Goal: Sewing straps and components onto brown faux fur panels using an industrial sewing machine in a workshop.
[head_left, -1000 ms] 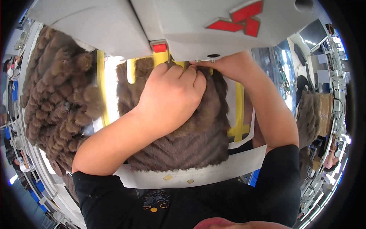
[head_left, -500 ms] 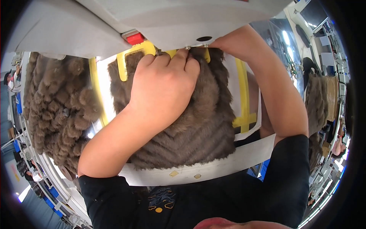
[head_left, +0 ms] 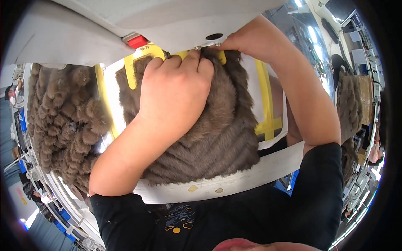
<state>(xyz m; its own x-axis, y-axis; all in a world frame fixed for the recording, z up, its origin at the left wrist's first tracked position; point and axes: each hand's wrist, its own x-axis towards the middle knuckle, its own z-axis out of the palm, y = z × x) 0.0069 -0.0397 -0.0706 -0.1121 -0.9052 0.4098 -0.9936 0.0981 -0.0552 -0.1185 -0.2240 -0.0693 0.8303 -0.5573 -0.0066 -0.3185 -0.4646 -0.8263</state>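
Note:
A brown fur piece [head_left: 226,138] with chevron ridges lies in front of me, its far part bunched up beneath a white machine head [head_left: 176,25], likely a sewing machine's. On its far edge rests my left hand [head_left: 173,90], fingers curled down and closed on the fur beside a yellow plate [head_left: 146,54]. The left fingertips are mostly hidden under the hand. Reaching round the right side of the machine head, my right hand [head_left: 247,44] is at the fur's far right corner. Its fingers are hidden behind the machine.
A large heap of tufted brown fur [head_left: 67,117] lies at the left. Yellow tape [head_left: 268,108] marks the work surface on the right, and a white board edge [head_left: 217,184] runs along my body. A red part [head_left: 137,41] sits under the machine. More fur [head_left: 349,104] is at far right.
The view has shifted slightly, so the machine head sits a little higher and further left. Both hands keep nearly the same place on the fur, the left fingers still curled.

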